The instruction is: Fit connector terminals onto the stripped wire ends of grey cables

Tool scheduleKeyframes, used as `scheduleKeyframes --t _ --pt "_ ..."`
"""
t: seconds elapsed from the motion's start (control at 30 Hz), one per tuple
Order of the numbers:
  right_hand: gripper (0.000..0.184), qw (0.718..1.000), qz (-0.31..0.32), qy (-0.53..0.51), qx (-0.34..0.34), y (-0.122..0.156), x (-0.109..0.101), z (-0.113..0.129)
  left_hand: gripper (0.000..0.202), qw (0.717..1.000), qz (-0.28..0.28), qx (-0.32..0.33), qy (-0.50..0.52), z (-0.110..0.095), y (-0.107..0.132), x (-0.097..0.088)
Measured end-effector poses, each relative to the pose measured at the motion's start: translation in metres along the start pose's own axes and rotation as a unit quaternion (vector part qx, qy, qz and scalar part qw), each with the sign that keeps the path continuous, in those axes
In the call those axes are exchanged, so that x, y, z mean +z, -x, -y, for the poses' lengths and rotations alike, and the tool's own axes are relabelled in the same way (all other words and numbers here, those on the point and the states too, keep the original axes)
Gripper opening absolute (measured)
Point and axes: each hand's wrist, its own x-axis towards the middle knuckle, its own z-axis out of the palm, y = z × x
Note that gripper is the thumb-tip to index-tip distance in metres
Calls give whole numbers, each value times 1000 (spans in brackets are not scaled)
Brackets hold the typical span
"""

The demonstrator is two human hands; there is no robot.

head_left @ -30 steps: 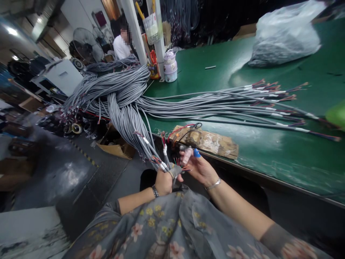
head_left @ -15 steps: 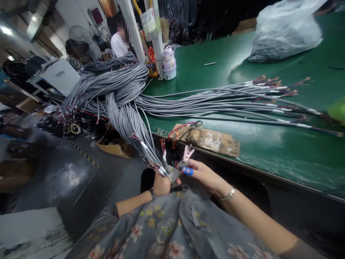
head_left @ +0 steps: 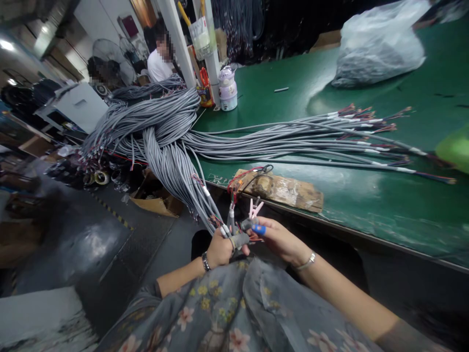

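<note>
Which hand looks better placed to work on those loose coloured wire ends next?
Probably the right hand: it sits close beside the coloured wire ends, near a pink clip. The left hand is occupied gripping grey cables.

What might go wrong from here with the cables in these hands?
The cable ends in the left hand could be tugged loose, since the grey cable bundle hangs past the edge of the green bench. Thin coloured wires crowd close to the right hand, so one might get bent or mixed up. The small pink clip, seemingly held by that hand, may slip and drop.
</note>
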Motion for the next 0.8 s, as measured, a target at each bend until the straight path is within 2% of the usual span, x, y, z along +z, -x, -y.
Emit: scheduleKeyframes --t 0.13,0.3,0.43,0.57,0.67,0.8 --pt "38 995 -65 -72 -27 -11 -10 2 39 999 3 27 32 -7 -1 7" --pt "45 992 -94 -40 -68 -22 -3 8 36 999 13 10 45 -16 -5 17" --pt "51 997 -57 -31 -51 -16 0 9 35 1000 9 8 28 -13 -9 17" --pt "44 999 -17 43 -10 -5 3 13 38 999 15 14 -30 -4 -10 10" --pt "43 997 -5 77 11 -1 8 17 38 997 34 21 -63 -1 -10 6" --pt "39 996 -14 84 4 1 13 16 38 997 32 23 -66 -2 -8 6"
